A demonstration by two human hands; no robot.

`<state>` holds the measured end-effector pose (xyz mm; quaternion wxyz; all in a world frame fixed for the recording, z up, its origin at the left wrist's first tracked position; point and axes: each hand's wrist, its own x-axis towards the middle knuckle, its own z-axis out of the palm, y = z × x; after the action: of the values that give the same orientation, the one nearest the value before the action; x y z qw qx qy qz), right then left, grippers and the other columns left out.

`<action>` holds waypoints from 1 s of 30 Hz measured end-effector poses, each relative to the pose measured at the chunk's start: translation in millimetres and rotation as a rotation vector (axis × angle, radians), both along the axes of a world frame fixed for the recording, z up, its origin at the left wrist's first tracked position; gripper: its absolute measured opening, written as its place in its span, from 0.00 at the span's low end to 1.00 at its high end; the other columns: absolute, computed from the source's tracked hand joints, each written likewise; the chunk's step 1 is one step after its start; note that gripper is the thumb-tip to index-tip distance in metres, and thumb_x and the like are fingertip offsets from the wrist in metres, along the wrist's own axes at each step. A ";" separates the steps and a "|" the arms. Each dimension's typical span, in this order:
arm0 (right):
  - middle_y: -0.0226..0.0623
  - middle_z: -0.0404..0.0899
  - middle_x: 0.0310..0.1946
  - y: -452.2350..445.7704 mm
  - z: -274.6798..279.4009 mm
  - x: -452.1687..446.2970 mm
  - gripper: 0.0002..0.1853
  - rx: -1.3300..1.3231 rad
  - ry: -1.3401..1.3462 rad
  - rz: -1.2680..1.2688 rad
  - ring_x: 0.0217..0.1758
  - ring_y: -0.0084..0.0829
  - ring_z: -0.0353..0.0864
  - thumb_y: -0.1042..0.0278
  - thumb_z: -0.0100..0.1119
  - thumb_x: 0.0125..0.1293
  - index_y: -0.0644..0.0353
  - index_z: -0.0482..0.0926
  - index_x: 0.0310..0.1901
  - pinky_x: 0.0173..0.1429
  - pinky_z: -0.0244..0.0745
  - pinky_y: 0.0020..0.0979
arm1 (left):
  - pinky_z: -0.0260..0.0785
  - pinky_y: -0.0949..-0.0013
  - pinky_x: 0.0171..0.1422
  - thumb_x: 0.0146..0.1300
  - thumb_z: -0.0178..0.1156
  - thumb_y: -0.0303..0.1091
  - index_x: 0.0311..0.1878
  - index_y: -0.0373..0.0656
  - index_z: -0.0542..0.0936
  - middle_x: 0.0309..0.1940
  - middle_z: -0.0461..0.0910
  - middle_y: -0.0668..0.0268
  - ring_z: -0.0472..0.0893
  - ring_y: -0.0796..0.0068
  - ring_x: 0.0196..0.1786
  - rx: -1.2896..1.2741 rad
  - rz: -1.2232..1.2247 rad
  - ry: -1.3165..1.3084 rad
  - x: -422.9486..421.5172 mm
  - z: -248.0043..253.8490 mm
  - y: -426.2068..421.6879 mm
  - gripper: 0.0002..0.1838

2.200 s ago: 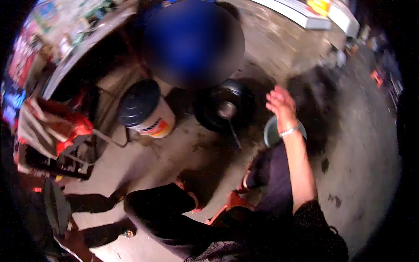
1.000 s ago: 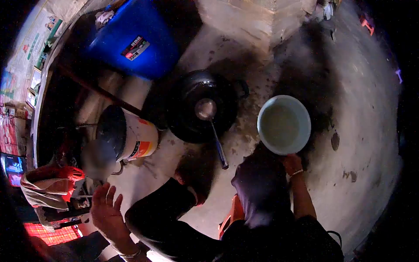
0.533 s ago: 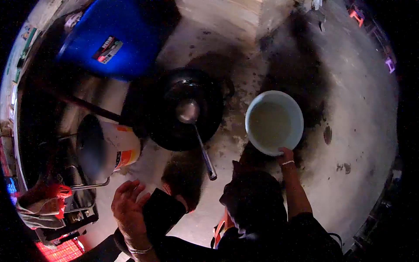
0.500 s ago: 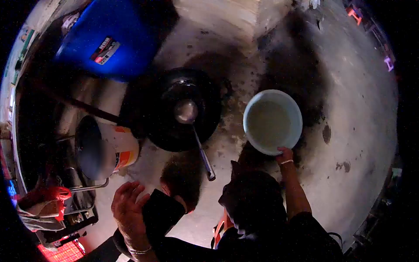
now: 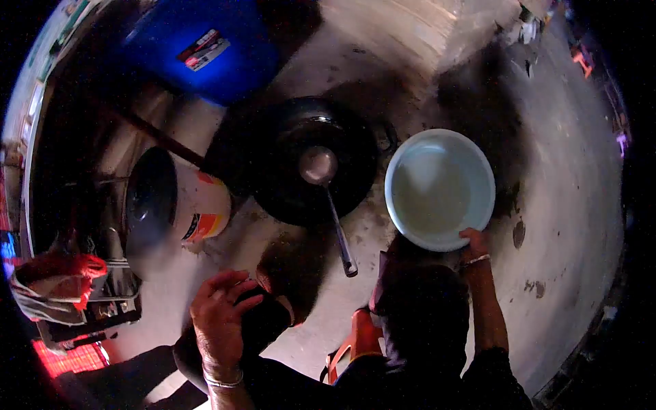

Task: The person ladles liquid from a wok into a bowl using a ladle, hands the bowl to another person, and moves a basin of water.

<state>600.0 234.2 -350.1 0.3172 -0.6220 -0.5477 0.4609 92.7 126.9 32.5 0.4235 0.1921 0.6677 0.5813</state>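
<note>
My right hand [image 5: 473, 247] grips the near rim of a pale blue basin [image 5: 489, 184], thumb over the edge. Cloudy liquid covers the basin's bottom. My left hand [image 5: 220, 301] hangs over my left knee with its fingers apart and slightly curled, and nothing shows in it. Between the hands, farther off, a black wok-like pan [image 5: 283, 201] rests on the floor. A metal ladle [image 5: 337, 229] lies across it, its bowl inside and its handle sticking out over the near rim. Shadow hides much of the pan's interior.
A white bucket [image 5: 199, 188] with an orange label and a dark top stands left of the pan. Behind is a large blue container [image 5: 239, 65]. A red-and-grey cloth [image 5: 58, 280] hangs on a rack at left, above a red basket [image 5: 68, 359]. The concrete floor [image 5: 564, 205] has dark stains.
The view has shifted, so most things sit farther right. The basin looks larger and nearer, still in my right hand. My left hand has turned a little, its fingers now pointing more to the right.
</note>
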 end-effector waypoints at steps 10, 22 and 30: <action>0.41 0.78 0.32 97.2 142.4 -66.4 0.17 -0.251 0.236 -0.413 0.35 0.39 0.76 0.75 0.62 0.30 0.66 0.75 0.30 0.37 0.73 0.40 | 0.76 0.59 0.48 0.56 0.52 0.37 0.51 0.29 0.70 0.45 0.76 0.48 0.79 0.57 0.46 0.100 0.074 -0.246 -18.4 2.7 -38.6 0.23; 0.41 0.75 0.27 116.0 248.9 -138.2 0.11 -0.438 0.187 -0.355 0.32 0.44 0.76 0.76 0.60 0.34 0.60 0.76 0.26 0.34 0.74 0.46 | 0.76 0.57 0.49 0.56 0.53 0.33 0.50 0.28 0.71 0.45 0.76 0.47 0.79 0.55 0.47 0.202 0.083 -0.382 -39.3 10.9 -69.2 0.21; 0.52 0.72 0.35 167.7 191.8 -72.6 0.26 -0.241 -0.219 0.117 0.38 0.56 0.75 0.80 0.54 0.34 0.72 0.70 0.43 0.35 0.75 0.63 | 0.76 0.57 0.49 0.56 0.50 0.29 0.49 0.27 0.71 0.45 0.76 0.48 0.79 0.56 0.47 0.268 0.083 -0.448 -43.6 12.3 -75.0 0.19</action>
<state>527.3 401.9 -158.3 0.1516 -0.6690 -0.5550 0.4705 49.1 51.9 44.8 0.5073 0.0852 0.4818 0.7094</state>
